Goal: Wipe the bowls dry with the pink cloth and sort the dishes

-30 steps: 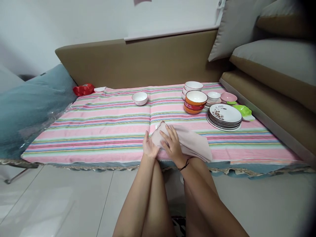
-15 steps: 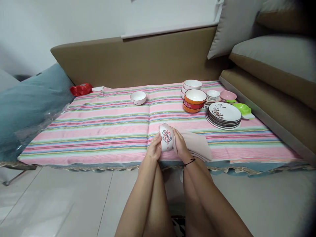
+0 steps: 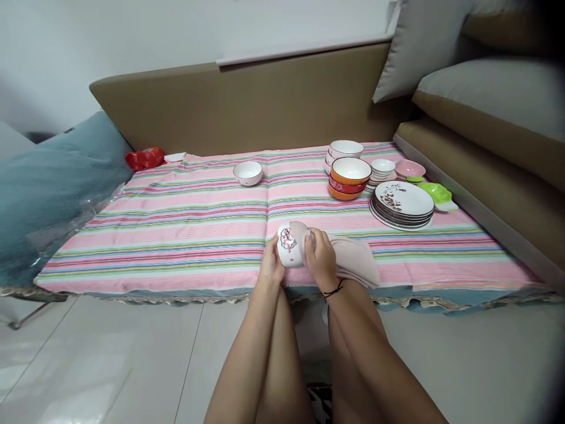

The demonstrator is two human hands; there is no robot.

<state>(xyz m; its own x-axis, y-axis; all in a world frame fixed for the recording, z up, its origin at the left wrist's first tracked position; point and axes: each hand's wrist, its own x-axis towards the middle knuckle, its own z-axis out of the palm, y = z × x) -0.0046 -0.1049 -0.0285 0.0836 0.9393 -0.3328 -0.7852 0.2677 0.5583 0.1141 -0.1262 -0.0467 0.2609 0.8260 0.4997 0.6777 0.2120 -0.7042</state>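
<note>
A white bowl (image 3: 288,252) with a red and black blossom print is tipped on its side near the front edge of the striped cloth. My left hand (image 3: 272,262) grips it by the rim side, fingers closed round it. Against the bowl's outer base my right hand (image 3: 322,257) presses a pale pink-beige cloth (image 3: 355,259), its fingers closed on the fabric. The rest of that cloth lies folded to the right. Another white bowl (image 3: 248,174) stands upright farther back.
On the striped cloth (image 3: 198,235), to the right, are stacked orange and red bowls (image 3: 348,179), white bowls (image 3: 346,148), plates (image 3: 404,203), small dishes (image 3: 382,168), a pink bowl (image 3: 410,169) and a green dish (image 3: 438,194). Red wrapping (image 3: 145,158) lies far left. Cushions (image 3: 489,106) rise at right.
The bowl has turned and shifted slightly left in my left hand. My right hand has moved over the bowl's side, bringing the cloth across part of the print.
</note>
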